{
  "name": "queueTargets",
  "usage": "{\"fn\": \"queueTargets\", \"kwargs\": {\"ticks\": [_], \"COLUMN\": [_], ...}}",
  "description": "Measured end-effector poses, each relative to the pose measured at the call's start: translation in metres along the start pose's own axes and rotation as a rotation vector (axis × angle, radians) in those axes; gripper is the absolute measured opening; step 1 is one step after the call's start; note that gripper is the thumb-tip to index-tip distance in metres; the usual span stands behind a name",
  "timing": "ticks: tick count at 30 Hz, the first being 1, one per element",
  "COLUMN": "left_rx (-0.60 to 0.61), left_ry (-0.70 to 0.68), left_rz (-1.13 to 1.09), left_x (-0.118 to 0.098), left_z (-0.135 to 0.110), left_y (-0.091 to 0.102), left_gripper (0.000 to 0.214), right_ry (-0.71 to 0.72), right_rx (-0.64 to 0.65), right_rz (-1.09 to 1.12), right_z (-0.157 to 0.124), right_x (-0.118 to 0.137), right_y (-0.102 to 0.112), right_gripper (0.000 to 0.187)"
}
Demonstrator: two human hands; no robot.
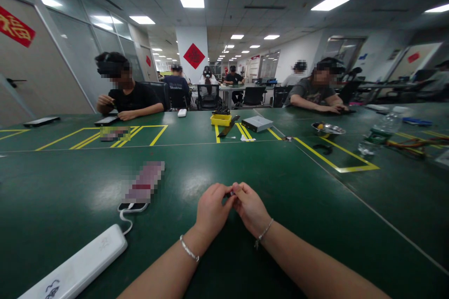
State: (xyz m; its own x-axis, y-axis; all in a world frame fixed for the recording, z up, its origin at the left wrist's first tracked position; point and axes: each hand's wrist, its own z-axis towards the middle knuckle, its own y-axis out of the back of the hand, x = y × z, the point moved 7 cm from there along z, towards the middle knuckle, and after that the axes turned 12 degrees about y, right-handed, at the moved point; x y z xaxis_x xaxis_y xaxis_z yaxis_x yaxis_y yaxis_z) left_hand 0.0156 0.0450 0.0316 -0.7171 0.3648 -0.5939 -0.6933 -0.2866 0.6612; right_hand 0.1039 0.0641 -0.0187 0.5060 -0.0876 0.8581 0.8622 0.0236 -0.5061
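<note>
My left hand [211, 210] and my right hand [250, 208] meet low over the green table [280, 182], fingertips pinched together. Between them sits a tiny dark part [231, 193], too small to name. Each wrist wears a thin bracelet. Both hands are closed around that small piece, just above the tabletop.
A phone [142, 187] lies to the left, cabled to a white power bank [77, 266] at the near left edge. Farther back are a yellow parts bin [220, 119], a grey box [257, 123], a metal dish [328, 128] and a water bottle [380, 133]. Other people sit at the far side.
</note>
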Motion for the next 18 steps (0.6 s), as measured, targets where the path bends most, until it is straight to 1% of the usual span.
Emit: {"fn": "queueTargets", "kwargs": {"ticks": [3, 6, 9, 12, 13, 15, 18], "left_rx": [-0.02, -0.045, -0.076, -0.079, -0.072, -0.059, -0.043], "left_ry": [-0.025, -0.05, -0.047, -0.046, -0.043, -0.02, 0.015], "left_rz": [0.056, 0.082, 0.092, 0.114, 0.125, 0.148, 0.158], "left_x": [-0.004, -0.006, -0.005, -0.003, -0.003, 0.0, 0.003], "left_z": [-0.001, -0.003, -0.004, -0.003, -0.002, -0.001, 0.002], "left_y": [0.002, 0.004, 0.008, 0.009, 0.008, 0.006, 0.003], "left_gripper": [0.006, 0.009, 0.011, 0.013, 0.013, 0.013, 0.01], "right_ry": [0.053, 0.154, 0.243, 0.317, 0.323, 0.291, 0.153], "right_rx": [-0.028, -0.055, -0.017, 0.024, 0.036, 0.07, 0.094], "right_rz": [-0.105, -0.325, -0.518, -0.638, -0.656, -0.637, -0.482], "right_z": [-0.002, -0.007, -0.013, -0.016, -0.016, -0.012, -0.003], "right_x": [0.003, 0.014, 0.026, 0.036, 0.038, 0.035, 0.022], "right_y": [0.001, 0.003, -0.001, -0.003, -0.003, -0.003, -0.002], "right_gripper": [0.035, 0.036, 0.039, 0.036, 0.034, 0.029, 0.022]}}
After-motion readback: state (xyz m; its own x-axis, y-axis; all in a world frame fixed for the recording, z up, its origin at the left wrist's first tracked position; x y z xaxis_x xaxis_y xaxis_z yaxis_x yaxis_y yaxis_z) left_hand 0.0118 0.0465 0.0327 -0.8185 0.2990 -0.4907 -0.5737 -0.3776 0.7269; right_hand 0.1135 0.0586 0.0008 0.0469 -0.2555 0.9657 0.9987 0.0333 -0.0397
